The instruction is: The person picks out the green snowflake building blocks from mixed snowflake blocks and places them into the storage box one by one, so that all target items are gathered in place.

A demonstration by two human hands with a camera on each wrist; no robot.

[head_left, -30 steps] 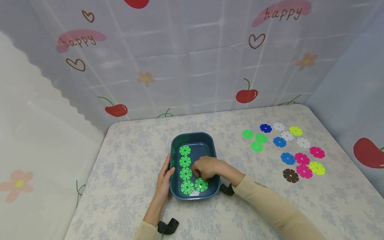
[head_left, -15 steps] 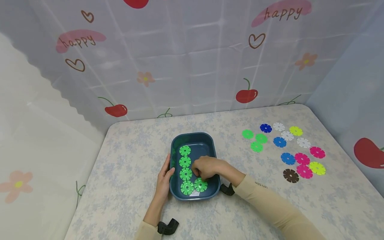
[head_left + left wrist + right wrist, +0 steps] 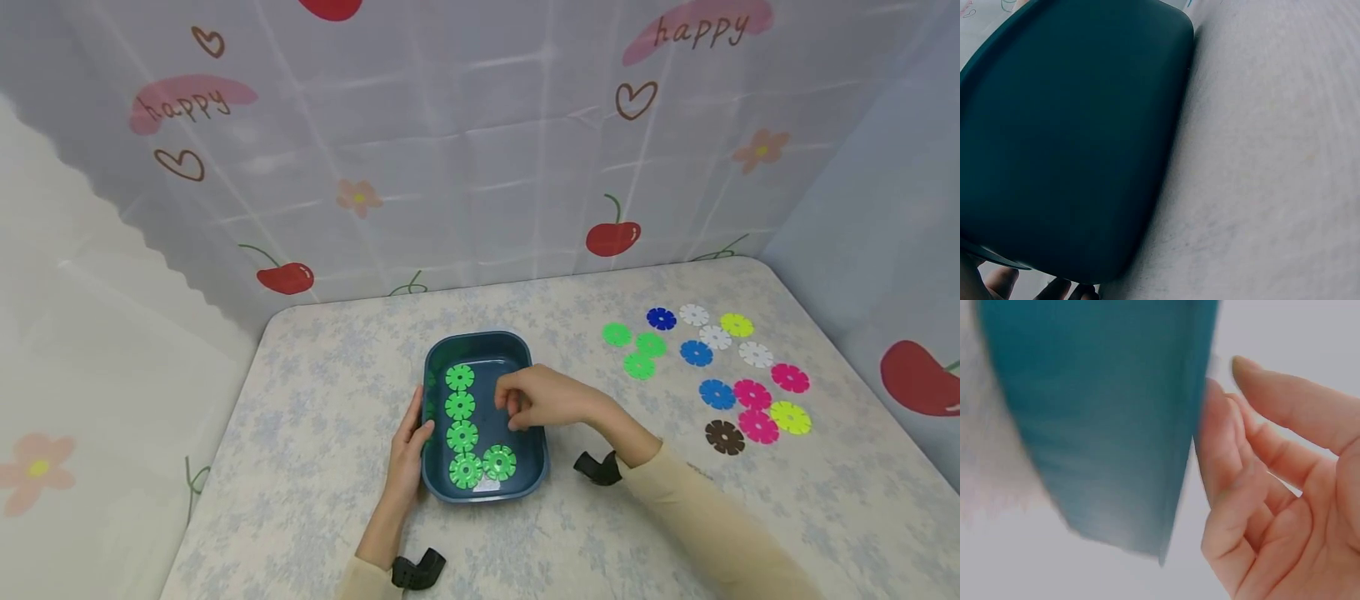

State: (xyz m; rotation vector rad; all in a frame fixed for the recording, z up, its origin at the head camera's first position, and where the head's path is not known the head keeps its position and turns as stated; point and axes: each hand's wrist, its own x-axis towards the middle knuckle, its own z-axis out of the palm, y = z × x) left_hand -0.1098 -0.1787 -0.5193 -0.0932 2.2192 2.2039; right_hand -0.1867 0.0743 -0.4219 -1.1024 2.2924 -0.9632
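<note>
In the head view, a dark blue plastic tub stands on the table. Inside, several green notched snowflake discs form a column along its left side, with one more green disc beside the lowest. My left hand holds the tub's left wall, thumb over the rim and fingers along the outside; only some fingertips show in the left wrist view. Over the tub's right rim is my right hand, fingers loosely bent, thumb apart. The right wrist view shows nothing between its thumb and fingers.
Three loose green discs lie right of the tub. Farther right are scattered blue discs, white discs, pink discs, yellow discs and a brown disc. A printed curtain hangs behind the table.
My right hand has lifted from the lone green disc and drawn up and right to the rim, its fingers loosening. The left hand and tub stay put; the head view shifts slightly.
</note>
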